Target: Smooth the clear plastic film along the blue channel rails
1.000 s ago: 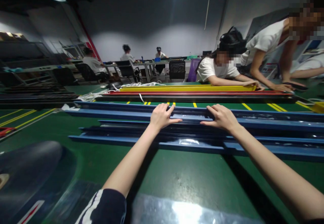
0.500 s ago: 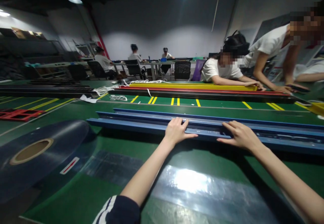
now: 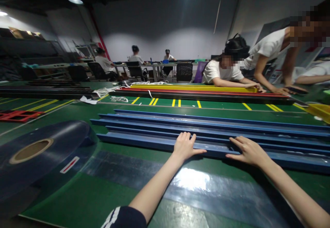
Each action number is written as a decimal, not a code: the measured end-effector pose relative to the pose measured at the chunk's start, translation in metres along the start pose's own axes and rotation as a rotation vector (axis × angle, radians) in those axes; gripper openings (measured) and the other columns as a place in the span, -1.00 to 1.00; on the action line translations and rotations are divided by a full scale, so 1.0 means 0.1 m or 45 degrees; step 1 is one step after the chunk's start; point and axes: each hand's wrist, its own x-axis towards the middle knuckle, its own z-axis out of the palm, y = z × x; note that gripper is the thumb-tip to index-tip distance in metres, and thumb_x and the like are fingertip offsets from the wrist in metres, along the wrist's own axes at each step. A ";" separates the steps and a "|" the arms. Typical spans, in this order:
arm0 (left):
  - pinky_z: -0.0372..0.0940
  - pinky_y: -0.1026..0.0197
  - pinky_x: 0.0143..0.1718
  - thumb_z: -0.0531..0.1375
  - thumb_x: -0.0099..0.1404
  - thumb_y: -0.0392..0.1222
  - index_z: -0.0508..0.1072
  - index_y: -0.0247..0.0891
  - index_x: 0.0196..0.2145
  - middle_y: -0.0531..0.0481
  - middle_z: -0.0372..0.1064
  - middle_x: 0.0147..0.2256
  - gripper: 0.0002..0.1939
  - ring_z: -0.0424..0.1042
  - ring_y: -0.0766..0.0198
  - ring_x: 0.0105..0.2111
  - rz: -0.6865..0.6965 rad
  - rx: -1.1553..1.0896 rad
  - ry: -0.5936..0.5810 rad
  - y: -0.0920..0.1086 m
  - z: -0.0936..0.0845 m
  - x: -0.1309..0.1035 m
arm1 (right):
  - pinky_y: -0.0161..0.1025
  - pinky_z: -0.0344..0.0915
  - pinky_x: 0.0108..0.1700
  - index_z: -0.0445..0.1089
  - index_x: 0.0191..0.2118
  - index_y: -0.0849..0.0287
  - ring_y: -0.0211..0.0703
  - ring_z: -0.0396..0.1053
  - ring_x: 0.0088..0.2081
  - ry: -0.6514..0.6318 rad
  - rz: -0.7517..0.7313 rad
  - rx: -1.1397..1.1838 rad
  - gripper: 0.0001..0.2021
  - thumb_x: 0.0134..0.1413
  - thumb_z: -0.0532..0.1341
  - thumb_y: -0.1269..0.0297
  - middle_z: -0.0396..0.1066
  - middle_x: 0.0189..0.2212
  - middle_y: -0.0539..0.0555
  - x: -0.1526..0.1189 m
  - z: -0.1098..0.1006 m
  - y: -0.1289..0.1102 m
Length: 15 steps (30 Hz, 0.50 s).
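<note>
A long blue channel-shaped profile point(image 3: 144, 143) lies across the green table in front of me. My left hand point(image 3: 186, 147) grips it near the middle, fingers over the upper edge and thumb along the near side. Farther right, my right hand point(image 3: 250, 151) holds the same profile in a similar way, its thumb on the near face. Behind it, parallel and a small step away, lies more blue profile point(image 3: 154, 122). On the near side a strip of clear film point(image 3: 126, 167) stretches over the table, partly under my forearms.
A large roll of clear film point(image 3: 74, 133) sits at the left. Farther back are yellow profiles point(image 3: 190, 88), black profiles point(image 3: 46, 92) and red frame pieces point(image 3: 19, 115). Two co-workers lean over the far right side; several people sit at desks behind.
Both my hands have drawn the near blue profile toward me. A gap now shows between it and the blue profile behind.
</note>
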 end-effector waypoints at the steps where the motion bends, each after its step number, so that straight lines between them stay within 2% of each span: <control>1: 0.21 0.05 -0.16 -0.12 0.03 0.49 0.43 -0.33 -0.13 -0.20 0.38 -0.33 -0.15 0.34 0.07 -0.28 -0.001 0.003 -0.003 -0.01 0.01 -0.01 | -0.14 0.32 -0.21 0.42 -0.12 0.20 0.00 0.40 -0.27 -0.002 0.000 0.008 -0.41 -0.07 0.09 -0.21 0.45 -0.33 0.20 0.00 0.02 -0.01; 10: 0.20 0.04 -0.13 -0.11 0.03 0.49 0.42 -0.34 -0.11 -0.19 0.38 -0.31 -0.14 0.35 0.07 -0.26 -0.005 0.029 -0.023 -0.14 0.05 -0.13 | -0.18 0.30 -0.27 0.38 -0.09 0.27 -0.05 0.37 -0.31 -0.047 -0.033 0.020 -0.38 -0.05 0.08 -0.21 0.41 -0.35 0.21 0.05 0.10 -0.16; 15: 0.20 0.04 -0.12 -0.08 0.04 0.48 0.41 -0.35 -0.09 -0.20 0.38 -0.25 -0.14 0.35 0.06 -0.23 0.026 0.029 -0.017 -0.29 0.04 -0.16 | -0.17 0.28 -0.27 0.37 -0.09 0.29 -0.03 0.36 -0.30 -0.042 -0.018 0.006 -0.37 -0.04 0.07 -0.22 0.40 -0.34 0.22 0.13 0.12 -0.29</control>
